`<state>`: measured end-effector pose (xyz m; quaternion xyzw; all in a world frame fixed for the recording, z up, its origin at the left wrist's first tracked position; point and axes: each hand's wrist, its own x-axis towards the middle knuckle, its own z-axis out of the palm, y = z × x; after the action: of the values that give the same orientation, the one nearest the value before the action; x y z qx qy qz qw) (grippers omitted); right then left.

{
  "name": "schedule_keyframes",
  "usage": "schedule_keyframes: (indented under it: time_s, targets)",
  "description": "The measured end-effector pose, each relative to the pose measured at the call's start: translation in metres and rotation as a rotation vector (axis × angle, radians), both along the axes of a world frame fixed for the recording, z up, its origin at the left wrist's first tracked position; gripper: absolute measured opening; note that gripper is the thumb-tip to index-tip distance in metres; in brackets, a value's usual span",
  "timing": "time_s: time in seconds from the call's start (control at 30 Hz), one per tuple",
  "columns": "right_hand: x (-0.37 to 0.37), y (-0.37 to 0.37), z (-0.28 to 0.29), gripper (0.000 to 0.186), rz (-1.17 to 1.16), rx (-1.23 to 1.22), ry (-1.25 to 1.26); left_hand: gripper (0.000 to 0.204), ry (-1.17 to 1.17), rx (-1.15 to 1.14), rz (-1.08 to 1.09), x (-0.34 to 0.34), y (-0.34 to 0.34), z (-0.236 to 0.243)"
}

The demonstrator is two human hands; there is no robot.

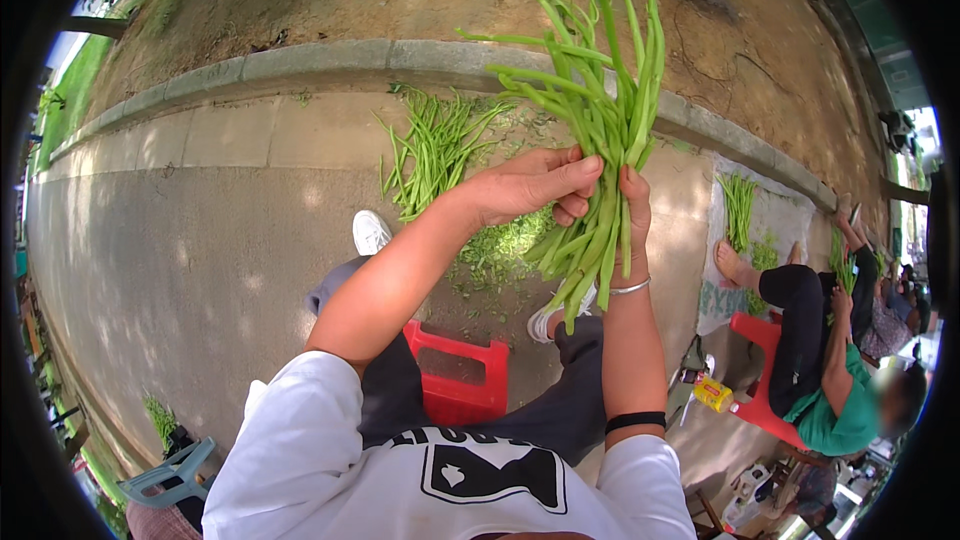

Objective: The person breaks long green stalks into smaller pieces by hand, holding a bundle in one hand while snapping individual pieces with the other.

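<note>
A thick bunch of long green vegetable stalks (610,110) stands upright in front of me, its tops fanning out and its lower ends hanging below my hands. My right hand (637,205) grips the bunch from its right side, the thumb upright against it; most of its fingers are hidden behind the stalks. From the left, my left hand (550,185) has its fingers curled and its thumb pressed on the bunch's edge. Beyond my left forearm, a heap of similar stalks (435,145) lies on the pavement. Green scraps (500,250) are scattered between my feet.
A red plastic stool (460,375) shows between my legs. At right, a person in green (835,395) sits on another red stool (765,340) beside a sheet (712,290) with stalks. A yellow-labelled bottle (715,395) lies nearby. A stone kerb (330,55) crosses ahead.
</note>
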<state>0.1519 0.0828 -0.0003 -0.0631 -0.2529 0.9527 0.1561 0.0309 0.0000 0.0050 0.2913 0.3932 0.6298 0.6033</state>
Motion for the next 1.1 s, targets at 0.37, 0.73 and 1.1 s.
schedule_keyframes:
  time_s: [0.37,0.73,1.1]
  targets:
    - [-0.003,-0.008,0.015,0.061,0.207,0.152,-0.267,0.064,-0.111,0.001,-0.108,-0.011,-0.006,-0.001]
    - [-0.008,-0.011,-0.008,0.072,-0.018,0.757,-0.459,0.052,-0.18,0.039,0.19,-0.023,-0.002,0.0]
    - [-0.006,0.013,0.016,0.021,-0.609,0.892,-0.373,0.048,-0.314,-0.206,0.023,-0.037,-0.012,-0.002]
